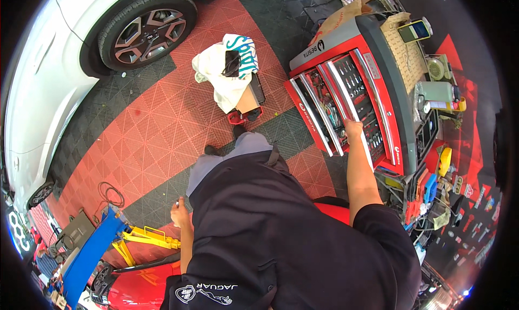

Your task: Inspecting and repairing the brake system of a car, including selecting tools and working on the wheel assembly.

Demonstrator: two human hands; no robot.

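Note:
To my right stands a red and grey tool cabinet [330, 53] with several drawers pulled out. My right hand [354, 130] is closed on the silver front edge of one drawer [339, 88]. Sockets and wrenches [357, 88] lie in rows in the drawer beside it. Looser tools [324, 96] fill another drawer. My left hand [180, 213] hangs low by my left side, its fingers curled round something small and pale. What that is I cannot make out.
A white car [48, 93] with a dark wheel [148, 37] is on the left. Ahead, a white cloth [219, 74] with a dark phone-like object [231, 64] covers a box on red and black floor tiles. A yellow stand [146, 237] and a red car [138, 288] are at lower left.

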